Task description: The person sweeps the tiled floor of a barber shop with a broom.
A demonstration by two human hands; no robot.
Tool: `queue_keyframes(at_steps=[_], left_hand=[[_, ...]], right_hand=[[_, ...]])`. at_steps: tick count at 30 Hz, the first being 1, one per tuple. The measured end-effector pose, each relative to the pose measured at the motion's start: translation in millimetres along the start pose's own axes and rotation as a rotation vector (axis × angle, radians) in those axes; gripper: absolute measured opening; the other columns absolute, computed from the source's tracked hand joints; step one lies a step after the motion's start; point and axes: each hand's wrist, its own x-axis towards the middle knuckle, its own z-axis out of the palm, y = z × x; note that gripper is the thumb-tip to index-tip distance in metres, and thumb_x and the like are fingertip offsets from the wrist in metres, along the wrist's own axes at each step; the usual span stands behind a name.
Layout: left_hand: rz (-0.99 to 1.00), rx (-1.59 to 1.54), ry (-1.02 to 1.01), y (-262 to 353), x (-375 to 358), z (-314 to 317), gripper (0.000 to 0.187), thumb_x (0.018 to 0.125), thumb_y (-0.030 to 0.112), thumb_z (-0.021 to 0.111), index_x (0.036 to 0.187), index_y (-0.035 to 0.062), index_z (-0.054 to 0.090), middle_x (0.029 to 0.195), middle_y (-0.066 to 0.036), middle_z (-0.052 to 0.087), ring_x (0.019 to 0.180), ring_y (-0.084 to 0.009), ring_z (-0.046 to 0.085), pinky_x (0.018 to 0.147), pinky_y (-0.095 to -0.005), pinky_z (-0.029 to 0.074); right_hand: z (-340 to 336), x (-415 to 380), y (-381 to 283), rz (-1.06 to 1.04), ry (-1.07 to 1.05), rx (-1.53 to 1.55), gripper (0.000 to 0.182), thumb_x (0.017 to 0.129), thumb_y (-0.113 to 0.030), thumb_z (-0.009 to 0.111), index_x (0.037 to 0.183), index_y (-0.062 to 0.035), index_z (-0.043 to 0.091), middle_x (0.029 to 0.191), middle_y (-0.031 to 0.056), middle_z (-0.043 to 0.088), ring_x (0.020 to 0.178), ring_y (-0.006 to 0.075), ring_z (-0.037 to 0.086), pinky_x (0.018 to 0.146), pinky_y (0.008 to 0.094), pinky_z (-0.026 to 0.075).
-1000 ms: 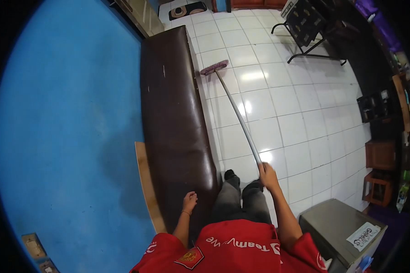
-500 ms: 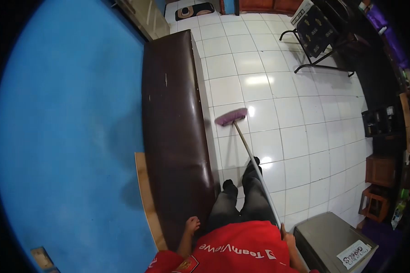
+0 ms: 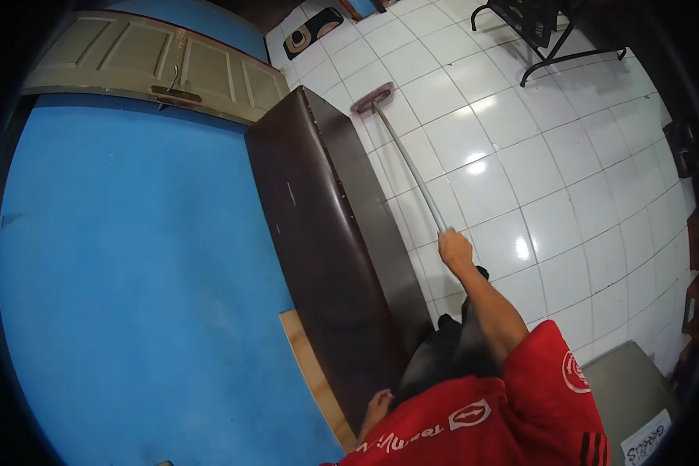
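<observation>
My right hand [image 3: 456, 248] is stretched forward, its fingers wrapped round the upper end of a push broom's pale handle. The push broom [image 3: 410, 165] slants away from me across the tiles. Its purple-pink bristle head [image 3: 373, 98] rests on the floor near the far end of the dark bench. My left hand [image 3: 379, 405] is low by my waist, beside the bench's near part, with nothing in it. Its fingers look loosely bent and slightly apart, small and partly blurred.
A long brown padded bench [image 3: 318, 225] runs along the blue wall [image 3: 147, 256] on my left. A folding chair [image 3: 547, 46] stands at the far right. A grey box [image 3: 625, 380] with a paper label is close on my right. A dark patterned mat [image 3: 313, 33] lies farther ahead.
My right hand has gone from beside my waist to far forward, pushing the broom head farther away along the bench. The view has tilted and turned left, bringing the door into sight.
</observation>
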Motion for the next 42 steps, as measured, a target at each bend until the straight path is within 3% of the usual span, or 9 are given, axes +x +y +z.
queue_keyframes(at_steps=[6,8,12,16,21,28,33,38,42], left_hand=[[-0.089,0.014,0.012,55.0,10.5,8.9,0.033,0.089,0.023,0.053,0.115,0.0011,0.052,0.096,-0.006,0.062,0.089,-0.0122,0.055,0.078,-0.0249,0.043],[-0.090,0.016,0.019,53.7,12.1,7.2,0.033,0.089,0.024,0.053,0.114,0.0016,0.053,0.096,-0.006,0.062,0.089,-0.0124,0.055,0.078,-0.0251,0.043],[-0.068,-0.122,0.031,37.6,19.4,9.5,0.034,0.089,0.027,0.053,0.113,0.0022,0.054,0.096,-0.006,0.062,0.089,-0.0118,0.055,0.077,-0.0248,0.044],[-0.084,-0.116,0.038,23.1,25.2,12.5,0.035,0.089,0.027,0.053,0.113,0.0024,0.055,0.095,-0.006,0.062,0.088,-0.0119,0.055,0.077,-0.0242,0.043],[-0.067,-0.023,0.040,51.0,21.6,15.9,0.035,0.089,0.027,0.053,0.113,0.0022,0.054,0.095,-0.006,0.061,0.087,-0.0124,0.055,0.077,-0.0251,0.043],[0.065,0.010,-0.006,61.9,42.7,8.6,0.030,0.088,0.022,0.055,0.112,0.0034,0.055,0.091,-0.004,0.062,0.079,-0.0110,0.055,0.071,-0.0232,0.043],[0.271,-0.127,-0.141,-2.4,119.5,9.4,0.023,0.088,0.019,0.053,0.107,0.0069,0.057,0.086,-0.001,0.060,0.074,-0.0085,0.054,0.065,-0.0212,0.044],[-0.174,-0.246,-0.159,23.6,116.8,5.1,0.019,0.088,0.021,0.051,0.103,0.0095,0.057,0.083,0.001,0.060,0.068,-0.0067,0.053,0.059,-0.0204,0.044],[-0.103,-0.156,-0.162,17.2,132.4,8.1,0.020,0.088,0.022,0.051,0.103,0.0101,0.056,0.082,0.001,0.060,0.064,-0.0068,0.053,0.055,-0.0196,0.043]], right_hand=[[-38.4,-210.7,203.8,0.136,-0.115,-0.082,0.033,0.084,-0.028,0.053,0.103,-0.0019,0.051,0.079,0.0222,0.060,0.074,0.0402,0.058,0.064,0.0483,0.046],[-68.0,-314.5,258.8,0.271,-0.141,-0.098,0.024,0.083,-0.023,0.054,0.091,-0.0009,0.048,0.077,0.0213,0.058,0.068,0.0415,0.056,0.060,0.0502,0.044],[-116.5,-428.7,264.3,0.598,-0.624,-0.305,0.036,0.084,-0.031,0.051,0.100,-0.0001,0.041,0.078,0.0262,0.059,0.076,0.0419,0.059,0.064,0.0501,0.047],[-86.1,-410.3,255.2,0.612,-0.591,-0.224,0.047,0.086,-0.039,0.046,0.108,0.0020,0.042,0.081,0.0269,0.060,0.078,0.0429,0.059,0.068,0.0516,0.047],[4.9,-220.9,235.3,0.410,-0.478,-0.114,0.064,0.087,-0.052,0.035,0.118,0.0032,0.041,0.096,0.0299,0.057,0.089,0.0444,0.056,0.077,0.0499,0.045],[-39.0,5.7,37.2,0.111,-0.209,0.008,0.058,0.087,-0.048,0.037,0.088,0.0047,0.059,0.092,0.0269,0.059,0.090,0.0409,0.056,0.080,0.0470,0.044],[-48.4,-155.7,137.6,0.038,-0.069,-0.119,0.063,0.089,-0.049,0.034,0.071,0.0056,0.058,0.076,0.0290,0.058,0.077,0.0450,0.055,0.072,0.0495,0.043],[-113.6,-532.4,255.6,0.537,-0.101,-0.186,0.054,0.088,-0.046,0.041,0.072,0.0021,0.061,0.070,0.0271,0.057,0.070,0.0437,0.057,0.061,0.0498,0.043],[-118.6,-622.5,255.9,0.782,-0.267,-0.382,0.055,0.087,-0.049,0.041,0.080,0.0007,0.063,0.079,0.0261,0.061,0.081,0.0427,0.059,0.071,0.0499,0.046]])
